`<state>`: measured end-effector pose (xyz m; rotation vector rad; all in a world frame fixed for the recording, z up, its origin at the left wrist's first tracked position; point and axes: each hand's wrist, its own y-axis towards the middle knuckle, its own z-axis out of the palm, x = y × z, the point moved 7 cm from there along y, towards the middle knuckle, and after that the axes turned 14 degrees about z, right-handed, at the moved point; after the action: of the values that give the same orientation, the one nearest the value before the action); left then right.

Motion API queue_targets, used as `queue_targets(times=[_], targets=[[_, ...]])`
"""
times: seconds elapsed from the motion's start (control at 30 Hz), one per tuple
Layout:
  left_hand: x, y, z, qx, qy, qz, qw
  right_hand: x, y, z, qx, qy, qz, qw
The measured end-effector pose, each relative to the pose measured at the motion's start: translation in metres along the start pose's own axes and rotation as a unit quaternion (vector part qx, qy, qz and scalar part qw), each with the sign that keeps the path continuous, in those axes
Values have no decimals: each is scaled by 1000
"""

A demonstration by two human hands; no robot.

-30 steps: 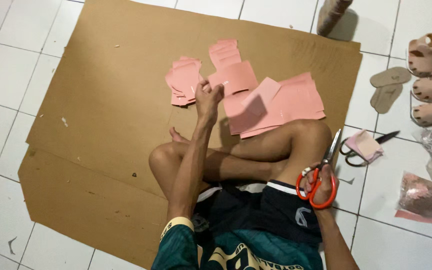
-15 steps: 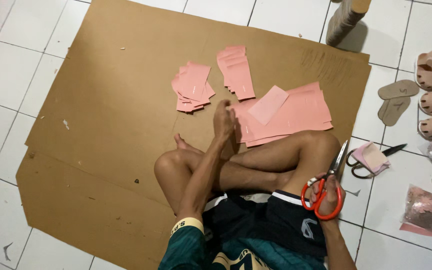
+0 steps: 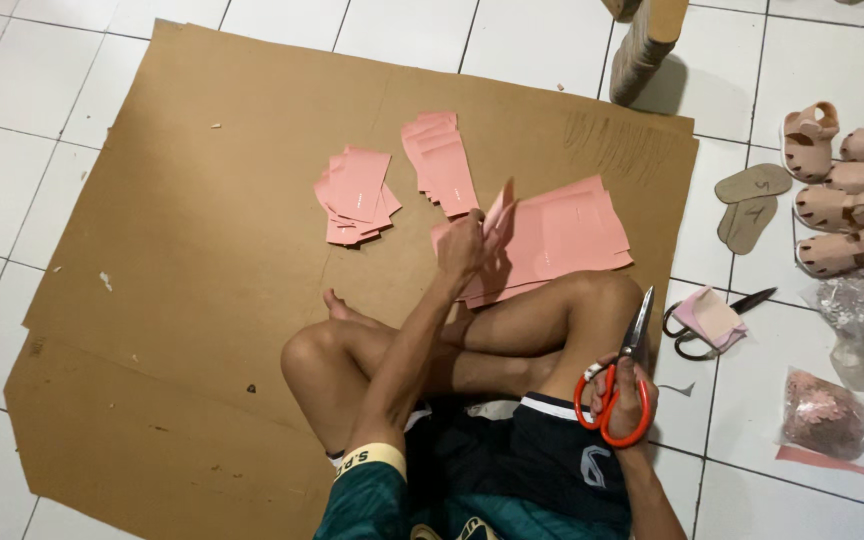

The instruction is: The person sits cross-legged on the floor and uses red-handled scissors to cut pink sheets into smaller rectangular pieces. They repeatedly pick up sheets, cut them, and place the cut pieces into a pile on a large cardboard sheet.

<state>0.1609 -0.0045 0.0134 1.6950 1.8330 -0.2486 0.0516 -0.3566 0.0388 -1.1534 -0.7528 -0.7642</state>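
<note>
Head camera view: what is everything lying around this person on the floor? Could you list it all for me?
cardboard sheet: one, brown, spread over the white tiled floor
pink sheets: three piles on the cardboard, a small fanned pile, a narrow pile, a large pile
lifted pink sheet: one, held up over the large pile
orange-handled scissors: one pair, by the right knee
black-handled scissors: one pair, on the tiles, partly under a pink scrap
sandals: several, pinkish beige, far right
insoles: two, tan, beside the sandals
plastic bags: clear, lower right, one with pink bits
left hand: grips the lifted pink sheet
right hand: grips the orange-handled scissors
</note>
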Motion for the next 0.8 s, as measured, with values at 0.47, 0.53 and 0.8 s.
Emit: queue_targets(times=[0.47, 0.53, 0.8], targets=[[99, 134, -108, -10, 178, -69, 982, 13, 6, 19, -38, -22, 40, 998], [111, 110, -73, 73, 145, -178, 971, 22, 12, 33, -36, -58, 43, 997], [133, 80, -63, -52, 123, -224, 965, 54, 91, 125, 65, -125, 29, 990]])
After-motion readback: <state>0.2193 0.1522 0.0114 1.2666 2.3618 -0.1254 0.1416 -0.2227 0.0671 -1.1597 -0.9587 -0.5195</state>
